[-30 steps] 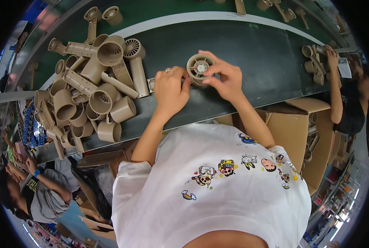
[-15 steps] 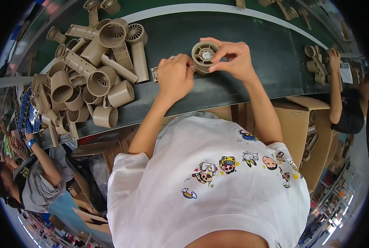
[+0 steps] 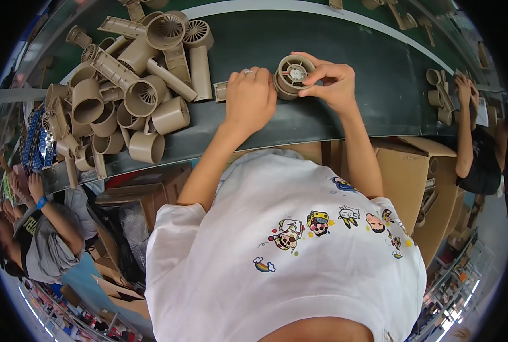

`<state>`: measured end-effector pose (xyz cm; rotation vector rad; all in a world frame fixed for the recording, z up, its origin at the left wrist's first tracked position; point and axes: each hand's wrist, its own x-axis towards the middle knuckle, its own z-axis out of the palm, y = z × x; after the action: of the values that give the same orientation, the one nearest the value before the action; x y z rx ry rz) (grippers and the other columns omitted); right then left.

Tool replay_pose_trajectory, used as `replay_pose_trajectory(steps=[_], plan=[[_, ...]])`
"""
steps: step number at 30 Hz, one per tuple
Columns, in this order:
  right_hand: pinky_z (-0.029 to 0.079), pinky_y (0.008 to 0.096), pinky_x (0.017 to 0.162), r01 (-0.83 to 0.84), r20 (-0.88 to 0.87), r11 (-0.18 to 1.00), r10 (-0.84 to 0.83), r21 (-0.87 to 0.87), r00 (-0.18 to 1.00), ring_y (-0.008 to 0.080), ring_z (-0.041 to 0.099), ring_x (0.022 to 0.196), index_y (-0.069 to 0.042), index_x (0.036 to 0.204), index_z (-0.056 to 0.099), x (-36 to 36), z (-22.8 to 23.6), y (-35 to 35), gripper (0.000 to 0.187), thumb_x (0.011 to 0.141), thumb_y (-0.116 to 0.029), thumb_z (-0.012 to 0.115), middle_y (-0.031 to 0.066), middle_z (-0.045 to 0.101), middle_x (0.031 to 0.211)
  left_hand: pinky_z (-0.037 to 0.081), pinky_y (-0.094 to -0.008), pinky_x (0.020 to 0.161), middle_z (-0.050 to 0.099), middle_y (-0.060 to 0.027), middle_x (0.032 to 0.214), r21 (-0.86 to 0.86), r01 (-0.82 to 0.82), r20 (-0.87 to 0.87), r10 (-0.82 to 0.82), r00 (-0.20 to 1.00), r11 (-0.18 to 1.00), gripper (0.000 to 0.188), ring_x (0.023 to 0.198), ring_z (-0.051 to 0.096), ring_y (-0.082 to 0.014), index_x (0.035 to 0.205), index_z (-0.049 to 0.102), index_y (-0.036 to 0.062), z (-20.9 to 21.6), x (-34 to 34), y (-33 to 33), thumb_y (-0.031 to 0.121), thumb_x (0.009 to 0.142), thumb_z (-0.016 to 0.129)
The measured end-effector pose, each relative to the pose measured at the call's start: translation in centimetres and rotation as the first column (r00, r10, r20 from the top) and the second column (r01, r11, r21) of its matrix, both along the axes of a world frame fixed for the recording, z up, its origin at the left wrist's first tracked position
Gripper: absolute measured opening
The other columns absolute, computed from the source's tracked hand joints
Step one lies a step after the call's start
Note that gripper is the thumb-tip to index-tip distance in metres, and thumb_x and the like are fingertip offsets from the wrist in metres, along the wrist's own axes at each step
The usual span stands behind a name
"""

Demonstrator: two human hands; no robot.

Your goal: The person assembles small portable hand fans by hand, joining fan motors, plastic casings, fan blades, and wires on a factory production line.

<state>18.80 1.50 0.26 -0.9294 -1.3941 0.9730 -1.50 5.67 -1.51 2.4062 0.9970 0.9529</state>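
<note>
A tan plastic fan housing (image 3: 287, 86) lies on the dark green work surface, its round opening facing up. Inside the round part sit spokes and a small white-and-metal piece, perhaps a motor (image 3: 297, 74), with a bit of red beside it. My left hand (image 3: 250, 100) is closed over the handle, whose squared end (image 3: 220, 91) pokes out to the left. The thumb and fingers of my right hand (image 3: 335, 85) grip the right rim of the round part. Whether its fingertips also hold something small inside cannot be made out.
A heap of tan fan housings (image 3: 171, 117) covers the left of the green work surface (image 3: 242, 40). More tan parts (image 3: 436, 94) lie at the right, near a co-worker's hands (image 3: 465, 91). Another person (image 3: 52, 228) is at the left. An open cardboard box (image 3: 399, 182) stands below the front edge.
Both hands and the housing appear slightly farther right in view, as the whole view has shifted a little. My left hand covers the handle more flatly; my right hand keeps its grip on the rim.
</note>
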Motion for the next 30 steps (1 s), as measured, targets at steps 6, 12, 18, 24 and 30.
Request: replay_pose_trajectory(steps=[6, 12, 18, 24, 30], plan=[[0.050, 0.0412, 0.095, 0.032, 0.230, 0.997, -0.046, 0.064, 0.972, 0.0385, 0.059, 0.117, 0.003, 0.075, 0.070, 0.2, 0.1, -0.9, 0.024, 0.057, 0.007, 0.085, 0.0240, 0.068, 0.108, 0.044, -0.0449, 0.073, 0.059, -0.0143, 0.080, 0.047, 0.042, -0.039, -0.040, 0.998, 0.998, 0.003, 0.078, 0.058, -0.0352, 0.083, 0.055, 0.0020, 0.4, -0.8, 0.5, 0.003, 0.083, 0.058], [0.041, 0.0403, 0.106, -0.011, 0.233, 0.992, -0.019, 0.125, 0.972, 0.0352, 0.048, 0.130, 0.000, 0.076, 0.070, 0.2, 0.0, -0.7, 0.023, 0.057, 0.004, 0.085, 0.0231, 0.059, 0.128, 0.048, -0.0446, 0.068, 0.062, -0.0117, 0.079, 0.032, 0.049, -0.152, -0.044, 0.987, 0.998, 0.004, 0.074, 0.060, -0.0332, 0.086, 0.055, 0.0048, 1.5, -2.0, 0.5, 0.008, 0.086, 0.057], [0.030, 0.0480, 0.112, -0.094, 0.192, 0.994, 0.081, 0.059, 0.978, 0.0417, 0.040, 0.135, 0.000, 0.070, 0.067, 0.1, -0.6, -0.2, 0.024, 0.057, -0.001, 0.087, 0.0294, 0.055, 0.129, 0.050, -0.0389, 0.058, 0.063, -0.0096, 0.073, 0.197, 0.039, -0.131, -0.013, 0.991, 0.980, 0.010, 0.069, 0.063, -0.0267, 0.079, 0.056, 0.0053, 0.6, -2.5, 0.4, 0.011, 0.077, 0.063], [0.033, 0.0478, 0.111, -0.084, 0.078, 0.996, 0.084, -0.005, 0.993, 0.0410, 0.044, 0.132, 0.000, 0.069, 0.066, -0.1, -0.8, -0.1, 0.024, 0.056, 0.000, 0.087, 0.0310, 0.056, 0.126, 0.050, -0.0397, 0.060, 0.060, -0.0090, 0.071, 0.198, 0.025, -0.155, 0.006, 0.988, 0.980, 0.008, 0.067, 0.061, -0.0285, 0.075, 0.056, 0.0053, 0.7, -1.9, 0.0, 0.011, 0.075, 0.061], [0.032, 0.0460, 0.112, -0.076, 0.097, 0.997, 0.074, 0.020, 0.993, 0.0370, 0.044, 0.133, 0.000, 0.067, 0.066, 0.2, -1.3, -0.1, 0.020, 0.061, 0.001, 0.085, 0.0240, 0.060, 0.125, 0.049, -0.0399, 0.059, 0.059, -0.0080, 0.066, 0.215, -0.106, -0.068, 0.124, 0.990, 0.971, 0.011, 0.063, 0.060, -0.0278, 0.068, 0.056, 0.0050, 0.1, -1.0, -0.6, 0.012, 0.073, 0.062]])
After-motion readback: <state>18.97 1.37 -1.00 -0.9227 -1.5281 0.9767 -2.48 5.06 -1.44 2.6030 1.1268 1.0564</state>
